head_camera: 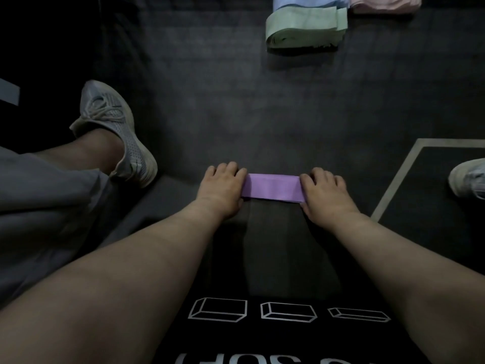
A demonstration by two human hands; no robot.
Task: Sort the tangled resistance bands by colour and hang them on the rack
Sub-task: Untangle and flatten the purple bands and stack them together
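Observation:
A folded purple resistance band lies flat on the dark floor in the middle of the view. My left hand grips its left end and my right hand grips its right end, fingers curled over the edges. At the top, a folded green band lies on the floor. A blue band and a pink band sit behind it, cut off by the frame's top edge. No rack is visible.
My left foot in a grey sneaker rests on the floor at left, beside grey shorts. A second sneaker shows at the right edge. Pale floor lines mark a box at right. A black printed shirt fills the bottom.

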